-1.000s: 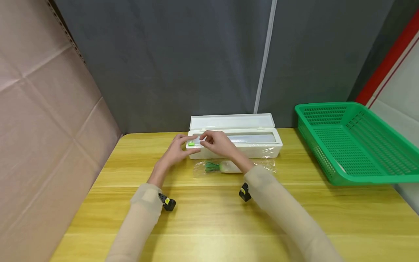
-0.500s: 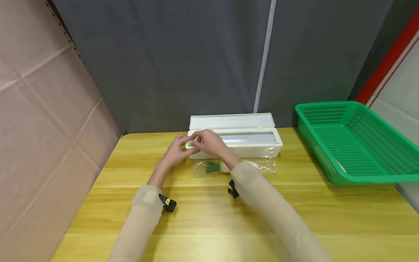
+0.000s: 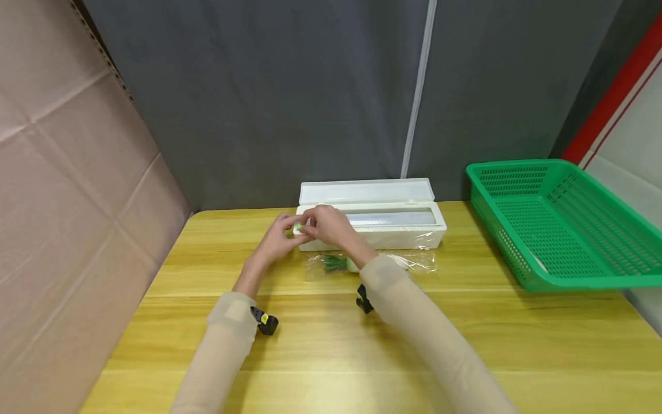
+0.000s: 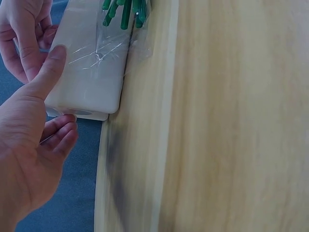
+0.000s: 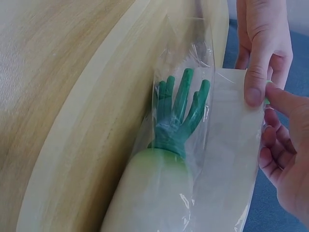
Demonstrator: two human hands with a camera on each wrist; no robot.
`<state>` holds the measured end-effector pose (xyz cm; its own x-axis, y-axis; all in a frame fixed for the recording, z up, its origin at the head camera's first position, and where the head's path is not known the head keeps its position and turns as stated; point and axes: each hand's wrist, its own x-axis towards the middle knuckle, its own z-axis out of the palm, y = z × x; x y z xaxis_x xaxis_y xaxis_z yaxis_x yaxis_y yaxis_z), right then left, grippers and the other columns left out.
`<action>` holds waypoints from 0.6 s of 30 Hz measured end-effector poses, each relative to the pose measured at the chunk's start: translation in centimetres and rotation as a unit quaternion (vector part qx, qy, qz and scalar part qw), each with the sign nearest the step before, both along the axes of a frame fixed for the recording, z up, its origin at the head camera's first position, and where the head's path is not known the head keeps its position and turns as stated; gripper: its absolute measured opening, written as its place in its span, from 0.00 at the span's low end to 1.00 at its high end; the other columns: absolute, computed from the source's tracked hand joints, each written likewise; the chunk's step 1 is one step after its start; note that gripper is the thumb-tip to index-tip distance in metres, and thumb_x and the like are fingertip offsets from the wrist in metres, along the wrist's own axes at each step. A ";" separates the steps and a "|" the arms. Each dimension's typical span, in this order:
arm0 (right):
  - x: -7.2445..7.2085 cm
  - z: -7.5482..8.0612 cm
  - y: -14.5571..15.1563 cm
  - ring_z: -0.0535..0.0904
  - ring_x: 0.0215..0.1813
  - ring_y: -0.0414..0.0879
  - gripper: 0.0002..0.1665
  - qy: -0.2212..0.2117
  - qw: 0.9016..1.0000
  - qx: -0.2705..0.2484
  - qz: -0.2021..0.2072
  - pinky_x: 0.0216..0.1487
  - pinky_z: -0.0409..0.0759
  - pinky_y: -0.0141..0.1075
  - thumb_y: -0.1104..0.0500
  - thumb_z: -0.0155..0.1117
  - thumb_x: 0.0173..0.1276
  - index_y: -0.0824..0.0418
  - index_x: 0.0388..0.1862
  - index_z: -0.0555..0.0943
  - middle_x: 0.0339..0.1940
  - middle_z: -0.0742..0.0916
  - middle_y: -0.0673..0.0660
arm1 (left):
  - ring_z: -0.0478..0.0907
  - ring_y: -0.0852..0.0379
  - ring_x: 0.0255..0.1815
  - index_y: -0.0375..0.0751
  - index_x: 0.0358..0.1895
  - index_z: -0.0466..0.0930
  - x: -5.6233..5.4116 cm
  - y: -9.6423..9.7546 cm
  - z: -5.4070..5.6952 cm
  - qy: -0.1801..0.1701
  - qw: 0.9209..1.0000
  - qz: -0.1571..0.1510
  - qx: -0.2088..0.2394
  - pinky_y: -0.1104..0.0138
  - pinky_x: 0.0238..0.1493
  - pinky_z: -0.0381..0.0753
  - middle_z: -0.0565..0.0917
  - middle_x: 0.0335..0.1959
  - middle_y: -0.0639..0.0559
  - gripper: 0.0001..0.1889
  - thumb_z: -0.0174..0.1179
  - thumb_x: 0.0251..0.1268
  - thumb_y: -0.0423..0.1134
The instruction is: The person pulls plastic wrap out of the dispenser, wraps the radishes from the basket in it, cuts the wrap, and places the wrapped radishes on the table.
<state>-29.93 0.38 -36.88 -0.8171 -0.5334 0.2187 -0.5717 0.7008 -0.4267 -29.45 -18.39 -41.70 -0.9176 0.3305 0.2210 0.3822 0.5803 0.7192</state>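
Note:
A white cling film box [image 3: 398,238] stands at the table's back with its lid [image 3: 367,190] raised and a film roll [image 3: 390,218] inside. My left hand [image 3: 274,240] grips its left end, thumb on the front face. My right hand [image 3: 333,225] pinches the small bright green cutter slider [image 3: 299,228] at that end, mostly covered by the fingertips. Before the box lies a white radish [image 5: 149,193] with green stalk stubs [image 5: 181,104], under clear film [image 5: 188,43]. In the head view my right wrist hides much of the radish.
A green perforated basket [image 3: 538,282] stands on the right of the wooden table [image 3: 310,356]. A dark grey curtain [image 3: 284,103] hangs right behind the box, and a pinkish cloth wall [image 3: 77,218] rises at the left.
My right hand has moved left along the box's top to the green slider at the left end. My left hand has stayed at the box's end.

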 end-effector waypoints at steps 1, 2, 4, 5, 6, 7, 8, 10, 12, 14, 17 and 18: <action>0.1 0.0 0.0 0.77 0.29 0.41 0.10 0.004 1.000 0.001 0.001 0.30 0.73 0.33 0.51 0.70 0.70 0.54 0.45 0.88 0.30 0.85 0.48 | 0.70 0.43 0.63 0.40 0.66 0.78 0.1 0.0 0.0 -0.001 1.000 0.002 -0.001 0.50 0.67 0.69 0.73 0.61 0.42 0.29 0.72 0.63 0.44; 0.1 0.1 -0.1 0.77 0.30 0.41 0.09 0.007 1.000 0.002 0.002 0.31 0.73 0.33 0.52 0.70 0.70 0.54 0.44 0.88 0.30 0.85 0.48 | 0.70 0.43 0.63 0.41 0.66 0.78 0.1 -0.1 0.0 -0.001 1.000 0.003 -0.003 0.50 0.67 0.69 0.73 0.61 0.42 0.29 0.72 0.63 0.45; 0.2 0.1 0.0 0.76 0.30 0.41 0.08 0.013 1.000 0.000 0.002 0.31 0.73 0.33 0.53 0.70 0.70 0.55 0.42 0.88 0.30 0.85 0.48 | 0.70 0.43 0.63 0.41 0.67 0.78 0.1 -0.1 0.0 0.001 1.000 0.005 -0.008 0.50 0.67 0.69 0.73 0.61 0.42 0.30 0.72 0.63 0.46; 0.1 0.0 0.0 0.76 0.30 0.41 0.07 0.015 1.000 -0.003 0.002 0.31 0.73 0.32 0.53 0.70 0.70 0.55 0.41 0.88 0.30 0.85 0.48 | 0.70 0.43 0.63 0.42 0.67 0.78 0.1 -0.1 0.0 0.002 1.000 0.005 -0.010 0.49 0.67 0.69 0.73 0.61 0.43 0.30 0.72 0.63 0.46; 0.1 0.0 0.1 0.77 0.30 0.41 0.07 0.015 1.000 -0.008 0.002 0.31 0.73 0.32 0.53 0.71 0.70 0.55 0.40 0.88 0.30 0.86 0.48 | 0.70 0.43 0.63 0.43 0.67 0.78 0.1 -0.1 0.0 0.003 1.000 0.005 -0.012 0.49 0.67 0.69 0.73 0.61 0.43 0.30 0.72 0.63 0.47; 0.1 0.0 0.1 0.77 0.29 0.41 0.07 0.015 1.000 -0.013 0.003 0.31 0.73 0.32 0.54 0.71 0.70 0.55 0.40 0.89 0.30 0.86 0.48 | 0.70 0.44 0.63 0.44 0.67 0.78 0.1 -0.1 -0.1 0.003 1.000 0.007 -0.014 0.49 0.67 0.69 0.73 0.60 0.44 0.30 0.72 0.63 0.48; 0.1 0.0 0.2 0.77 0.29 0.41 0.07 0.014 1.000 -0.017 0.004 0.31 0.74 0.32 0.54 0.71 0.70 0.56 0.40 0.89 0.31 0.87 0.48 | 0.70 0.44 0.63 0.44 0.67 0.78 0.1 -0.1 -0.1 0.004 1.000 0.007 -0.015 0.49 0.66 0.70 0.73 0.60 0.45 0.30 0.72 0.63 0.48; 0.0 0.0 0.2 0.78 0.30 0.40 0.07 0.012 1.000 -0.025 0.008 0.31 0.75 0.31 0.55 0.71 0.70 0.57 0.40 0.89 0.32 0.88 0.49 | 0.71 0.45 0.62 0.46 0.67 0.78 0.1 -0.1 -0.1 0.006 1.000 0.008 -0.015 0.48 0.66 0.70 0.74 0.59 0.46 0.30 0.72 0.63 0.49; 0.0 0.0 0.2 0.79 0.30 0.40 0.07 0.010 0.999 -0.029 0.012 0.33 0.76 0.31 0.56 0.71 0.70 0.58 0.41 0.90 0.33 0.89 0.49 | 0.71 0.45 0.62 0.46 0.67 0.78 0.1 -0.1 -0.2 0.010 1.000 0.008 -0.017 0.48 0.66 0.70 0.74 0.59 0.46 0.30 0.71 0.63 0.49; 0.0 0.1 0.2 0.79 0.31 0.40 0.07 0.009 0.999 -0.030 0.016 0.34 0.76 0.30 0.57 0.71 0.70 0.59 0.41 0.90 0.34 0.89 0.50 | 0.71 0.45 0.61 0.47 0.67 0.78 0.1 -0.2 -0.2 0.013 1.000 0.008 -0.019 0.47 0.65 0.70 0.74 0.59 0.46 0.30 0.71 0.63 0.50; 0.0 0.2 0.3 0.79 0.30 0.40 0.08 0.006 0.999 -0.030 0.019 0.34 0.77 0.30 0.58 0.71 0.70 0.60 0.42 0.90 0.35 0.90 0.52 | 0.71 0.44 0.61 0.47 0.67 0.78 0.2 -0.2 -0.2 0.012 1.000 0.010 -0.024 0.47 0.64 0.71 0.74 0.59 0.47 0.30 0.71 0.63 0.51; 0.0 0.2 0.3 0.79 0.30 0.40 0.08 0.005 0.999 -0.031 0.020 0.34 0.77 0.30 0.58 0.71 0.70 0.61 0.43 0.90 0.35 0.90 0.52 | 0.71 0.44 0.61 0.47 0.68 0.78 0.2 -0.2 -0.2 0.011 1.000 0.012 -0.026 0.47 0.64 0.71 0.74 0.59 0.47 0.30 0.71 0.63 0.52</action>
<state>-29.96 0.68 -36.66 -0.7925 -0.5512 0.2609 -0.6038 0.6496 -0.4620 -29.23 -18.57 -41.85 -0.9202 0.3206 0.2244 0.3836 0.6256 0.6793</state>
